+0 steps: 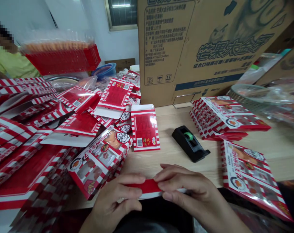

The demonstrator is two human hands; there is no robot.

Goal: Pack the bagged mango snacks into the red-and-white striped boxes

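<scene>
My left hand point(115, 199) and my right hand point(185, 191) meet near the front edge of the light wooden table point(176, 161). Between them both hands pinch a folded red-and-white striped cardboard box point(148, 187), mostly hidden by my fingers. Just beyond my left hand lies a printed food box with a clear window point(98, 161). A black tape dispenser point(189, 143) with a green tape roll stands ahead of my right hand, not touching it. A flat printed box point(251, 179) lies to the right of that hand.
Heaps of red striped boxes point(23, 155) cover the table's left side, and a stack point(224, 116) stands at the right. A large cardboard carton point(185, 48) stands at the back. A person in a yellow-green shirt point(13, 61) is at the far left, behind a red crate point(61, 60).
</scene>
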